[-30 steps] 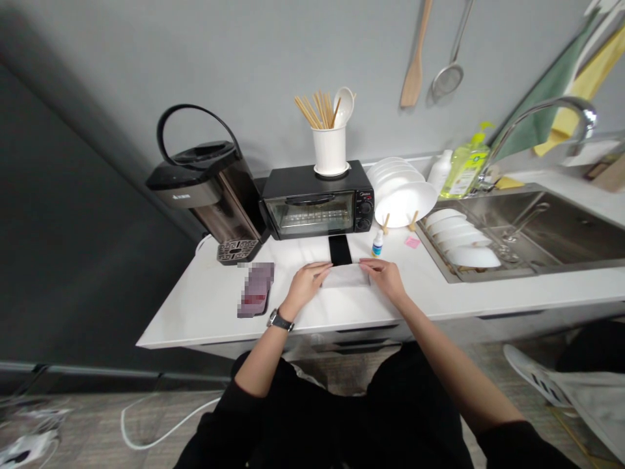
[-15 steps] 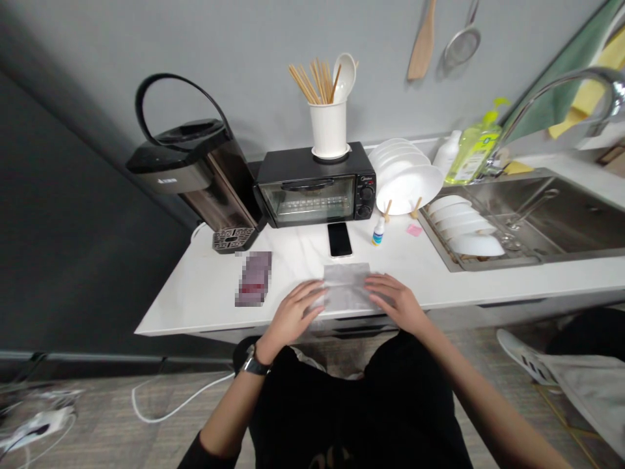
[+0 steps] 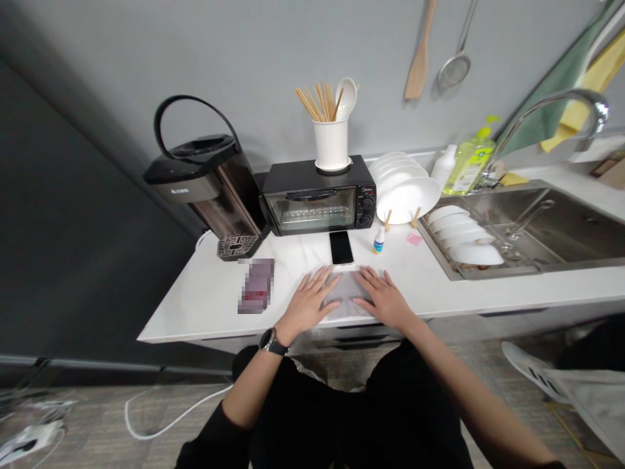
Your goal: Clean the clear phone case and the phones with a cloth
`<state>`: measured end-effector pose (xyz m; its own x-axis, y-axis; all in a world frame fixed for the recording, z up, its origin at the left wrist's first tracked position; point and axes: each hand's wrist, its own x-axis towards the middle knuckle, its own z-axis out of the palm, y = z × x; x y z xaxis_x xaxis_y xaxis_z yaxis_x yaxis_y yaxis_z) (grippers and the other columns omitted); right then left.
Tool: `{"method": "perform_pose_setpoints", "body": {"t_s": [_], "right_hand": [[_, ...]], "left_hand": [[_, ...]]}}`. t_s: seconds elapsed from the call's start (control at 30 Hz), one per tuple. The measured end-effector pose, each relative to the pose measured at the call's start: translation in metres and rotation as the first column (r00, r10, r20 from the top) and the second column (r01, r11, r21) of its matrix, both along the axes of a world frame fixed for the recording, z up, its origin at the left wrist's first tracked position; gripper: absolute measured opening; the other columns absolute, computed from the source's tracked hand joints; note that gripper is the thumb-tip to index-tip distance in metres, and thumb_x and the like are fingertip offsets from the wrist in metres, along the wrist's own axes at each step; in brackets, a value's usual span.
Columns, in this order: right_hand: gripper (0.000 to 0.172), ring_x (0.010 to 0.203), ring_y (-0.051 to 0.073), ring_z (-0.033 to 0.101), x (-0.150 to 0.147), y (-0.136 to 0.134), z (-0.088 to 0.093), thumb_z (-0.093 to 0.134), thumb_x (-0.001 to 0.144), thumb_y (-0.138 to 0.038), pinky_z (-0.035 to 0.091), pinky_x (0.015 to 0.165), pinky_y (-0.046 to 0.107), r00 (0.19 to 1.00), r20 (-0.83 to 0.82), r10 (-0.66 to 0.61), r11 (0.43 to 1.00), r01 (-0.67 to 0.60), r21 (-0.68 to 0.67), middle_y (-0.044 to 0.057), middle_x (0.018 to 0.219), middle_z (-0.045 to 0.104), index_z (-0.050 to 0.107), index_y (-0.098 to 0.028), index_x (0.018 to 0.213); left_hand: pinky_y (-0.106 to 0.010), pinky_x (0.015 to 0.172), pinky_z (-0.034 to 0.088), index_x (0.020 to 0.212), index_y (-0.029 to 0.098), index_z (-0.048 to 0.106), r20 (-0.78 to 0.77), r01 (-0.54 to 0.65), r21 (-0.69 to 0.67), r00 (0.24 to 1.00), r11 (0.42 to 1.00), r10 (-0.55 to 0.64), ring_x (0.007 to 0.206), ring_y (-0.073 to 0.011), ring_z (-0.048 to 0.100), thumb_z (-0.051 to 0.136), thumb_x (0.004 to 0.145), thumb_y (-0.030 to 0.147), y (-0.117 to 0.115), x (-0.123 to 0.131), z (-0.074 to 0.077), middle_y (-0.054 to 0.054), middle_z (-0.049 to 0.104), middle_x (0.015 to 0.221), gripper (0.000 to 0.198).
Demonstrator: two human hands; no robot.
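Observation:
A thin, clear plastic sheet or bag [image 3: 347, 294] lies flat near the front edge of the white counter [image 3: 209, 299]. My left hand [image 3: 307, 301], with a watch on the wrist, lies flat on its left side, fingers spread. My right hand [image 3: 383, 298] presses flat on its right side, fingers stretched out. Neither hand grips anything. Just beyond the sheet lies a black phone [image 3: 340, 247], face up.
A black toaster oven [image 3: 317, 202] with a white utensil holder [image 3: 331, 143] on top stands at the back, a black water boiler [image 3: 209, 185] to its left. A small dropper bottle [image 3: 377, 241], white plates [image 3: 405, 189], sink [image 3: 537, 225] and bowls [image 3: 463, 238] are to the right. A blurred dark object [image 3: 256, 286] lies left.
My hands drew the sheet back from the phone toward the counter edge, then moved inward and spread flat on top of it.

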<state>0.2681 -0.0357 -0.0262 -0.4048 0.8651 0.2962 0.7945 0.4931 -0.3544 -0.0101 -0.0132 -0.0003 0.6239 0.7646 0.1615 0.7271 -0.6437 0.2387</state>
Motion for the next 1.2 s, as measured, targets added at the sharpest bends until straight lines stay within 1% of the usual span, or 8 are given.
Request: {"method": "perform_pose_setpoints", "body": {"t_s": [0.27,0.4,0.57,0.7,0.8,0.87,1.0,1.2], "right_hand": [[0.058,0.124,0.036,0.063,0.031,0.065,0.013,0.050,0.100,-0.061,0.044,0.111,0.059,0.733,-0.571,-0.370,0.916,0.391,-0.091,0.020,0.132,0.068,0.058,-0.017,0.136],[0.067,0.114,0.032,0.065,0.023,0.102,0.026,0.049,0.097,-0.069,0.050,0.102,0.050,0.756,-0.598,-0.267,0.963,0.230,-0.139,0.018,0.125,0.068,0.054,-0.015,0.137],[0.047,0.077,0.020,0.066,-0.034,0.044,0.036,0.061,0.095,-0.065,0.055,0.076,0.031,0.840,-0.533,0.099,0.944,-0.249,-0.218,0.002,0.088,0.073,0.070,-0.023,0.113],[0.036,0.080,0.022,0.067,-0.055,-0.018,0.050,0.052,0.105,-0.054,0.051,0.076,0.032,0.870,-0.402,0.284,0.857,-0.419,-0.301,0.004,0.094,0.075,0.068,-0.024,0.116],[0.034,0.073,0.024,0.065,-0.015,-0.035,0.061,0.061,0.099,-0.057,0.049,0.072,0.034,0.927,-0.307,0.217,0.903,-0.310,-0.298,0.004,0.082,0.072,0.069,-0.026,0.109],[0.035,0.068,0.024,0.063,0.038,-0.037,0.065,0.067,0.094,-0.060,0.047,0.067,0.034,0.917,-0.392,0.071,0.937,-0.197,-0.289,0.003,0.076,0.068,0.069,-0.028,0.105],[0.039,0.054,0.018,0.048,0.121,-0.041,0.066,0.059,0.096,-0.066,0.037,0.050,0.031,0.566,-0.760,-0.320,0.927,0.022,-0.374,0.001,0.070,0.055,0.063,-0.027,0.099],[0.053,0.054,0.017,0.045,0.058,-0.040,0.062,0.047,0.094,-0.072,0.041,0.051,0.032,0.408,-0.839,-0.359,0.862,-0.199,-0.466,-0.001,0.072,0.047,0.058,-0.026,0.117]], "left_hand": [[-0.057,0.131,0.023,0.170,0.031,0.017,0.081,-0.041,-0.039,0.996,0.998,0.044,0.165,-0.0307,0.015,0.043,0.108,0.056,0.005,0.000,-0.007,-0.012,0.005,0.179,0.072],[-0.058,0.128,0.030,0.167,0.028,0.027,0.150,-0.123,0.010,0.981,0.992,0.120,0.160,-0.0348,0.032,0.050,0.106,0.048,-0.003,0.002,-0.006,-0.014,0.012,0.178,0.068],[-0.042,0.108,0.054,0.167,0.022,0.018,0.368,-0.238,0.022,0.905,0.971,0.213,0.134,-0.0271,0.062,0.047,0.108,0.044,-0.034,0.011,0.013,-0.020,0.027,0.173,0.070],[-0.033,0.083,0.055,0.115,0.024,0.068,0.197,-0.177,-0.035,0.964,0.984,0.180,0.089,-0.0233,0.072,0.042,0.109,0.045,-0.048,0.025,0.035,-0.009,0.076,0.097,0.034],[-0.030,0.065,0.048,0.079,0.023,0.066,0.184,-0.059,-0.031,0.981,0.998,0.064,0.065,-0.0206,0.064,0.051,0.103,0.054,-0.044,0.008,0.049,-0.005,0.068,0.069,0.042],[-0.030,0.061,0.044,0.064,0.024,0.058,0.382,-0.275,0.107,0.898,0.955,0.216,0.057,-0.0196,0.058,0.049,0.100,0.063,-0.035,-0.022,0.061,-0.004,0.059,0.058,0.054],[-0.032,0.063,0.040,0.069,0.023,0.057,0.488,-0.471,0.098,0.790,0.877,0.370,0.058,-0.0202,0.056,0.021,0.108,0.044,-0.009,-0.067,0.067,-0.006,0.058,0.060,0.057],[-0.029,0.063,0.043,0.067,0.023,0.056,0.438,-0.373,-0.164,0.802,0.913,0.406,0.060,-0.0194,0.063,0.027,0.106,0.047,0.016,-0.011,0.009,-0.004,0.063,0.060,0.054]]}}
